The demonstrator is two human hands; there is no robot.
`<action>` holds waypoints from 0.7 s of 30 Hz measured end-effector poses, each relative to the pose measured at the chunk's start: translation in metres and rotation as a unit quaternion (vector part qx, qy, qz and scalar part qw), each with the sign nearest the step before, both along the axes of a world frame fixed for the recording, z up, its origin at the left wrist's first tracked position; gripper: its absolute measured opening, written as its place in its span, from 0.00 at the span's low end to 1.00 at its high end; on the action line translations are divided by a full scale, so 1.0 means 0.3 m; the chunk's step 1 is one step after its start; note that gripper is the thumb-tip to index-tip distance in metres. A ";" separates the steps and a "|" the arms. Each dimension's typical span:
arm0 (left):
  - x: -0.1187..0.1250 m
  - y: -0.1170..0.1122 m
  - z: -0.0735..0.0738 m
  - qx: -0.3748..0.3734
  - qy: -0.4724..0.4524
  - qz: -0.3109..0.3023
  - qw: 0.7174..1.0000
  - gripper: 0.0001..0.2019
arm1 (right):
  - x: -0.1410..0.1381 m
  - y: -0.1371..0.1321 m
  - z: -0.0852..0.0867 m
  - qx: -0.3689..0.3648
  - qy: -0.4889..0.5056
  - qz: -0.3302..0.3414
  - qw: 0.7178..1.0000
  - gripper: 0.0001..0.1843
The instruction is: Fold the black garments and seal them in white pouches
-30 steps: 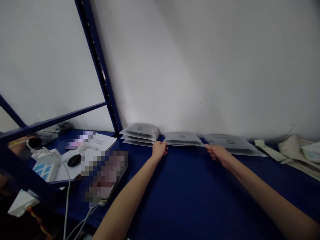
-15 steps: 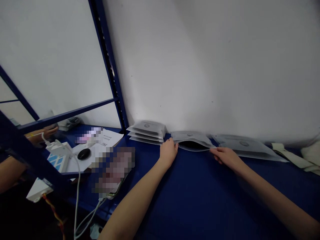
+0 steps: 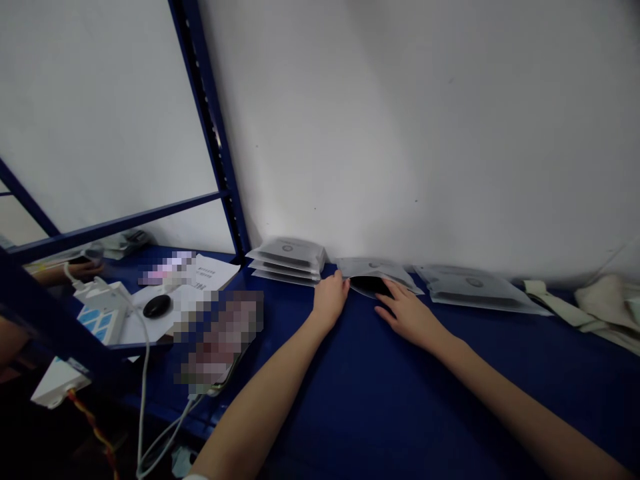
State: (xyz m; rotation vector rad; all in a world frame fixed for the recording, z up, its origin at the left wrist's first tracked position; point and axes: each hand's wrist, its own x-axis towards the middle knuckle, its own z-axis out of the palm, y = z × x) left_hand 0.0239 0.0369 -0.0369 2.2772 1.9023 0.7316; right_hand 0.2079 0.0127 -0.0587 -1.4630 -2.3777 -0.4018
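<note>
A frosted plastic bag (image 3: 387, 269) lies on the blue table with its mouth gaping toward me; the inside looks dark. My left hand (image 3: 331, 300) is closed on the left corner of that mouth. At the right part of the opening is my right hand (image 3: 411, 315), fingers extended and spread, the fingertips at the lip; whether they reach inside I cannot tell. To the left is a stack of several similar bags (image 3: 287, 253), filled and flat. Another frosted bag (image 3: 473, 285), with something dark inside, lies to the right.
A white wall (image 3: 350, 133) rises right behind the bags. Leftward stand a blue metal frame post (image 3: 213, 120), a pixelated phone-like item with white cables (image 3: 145, 373), papers (image 3: 215, 268) and a black mouse (image 3: 157, 306). A pale strap (image 3: 560, 307) lies far right. Another person's hand (image 3: 83, 270) shows beyond the frame.
My right hand has let go of the bag's right corner and moved left to its opening, fingers now spread. My left hand keeps its hold. The view has shifted slightly.
</note>
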 end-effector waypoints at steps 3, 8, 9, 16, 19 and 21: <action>0.000 -0.003 0.001 -0.003 -0.008 0.000 1.000 0.13 | 0.003 0.017 -0.013 -0.001 -0.007 -0.013 1.000 0.23; -0.002 -0.001 -0.004 -0.002 -0.022 -0.030 0.999 0.13 | 0.006 0.029 -0.026 -0.011 -0.004 -0.026 1.000 0.25; -0.003 0.000 -0.005 0.001 -0.023 -0.038 0.999 0.13 | 0.007 0.030 -0.026 -0.012 -0.008 -0.024 1.000 0.25; -0.006 0.009 -0.011 0.017 -0.020 -0.057 0.998 0.14 | 0.013 0.015 0.007 -0.008 -0.018 -0.003 1.000 0.23; -0.004 0.014 -0.019 0.029 -0.020 -0.063 0.997 0.14 | 0.013 0.016 0.010 0.008 -0.013 -0.005 1.000 0.23; -0.002 0.019 -0.024 0.032 -0.020 -0.065 0.997 0.14 | 0.011 0.022 0.004 0.000 -0.019 -0.021 1.000 0.24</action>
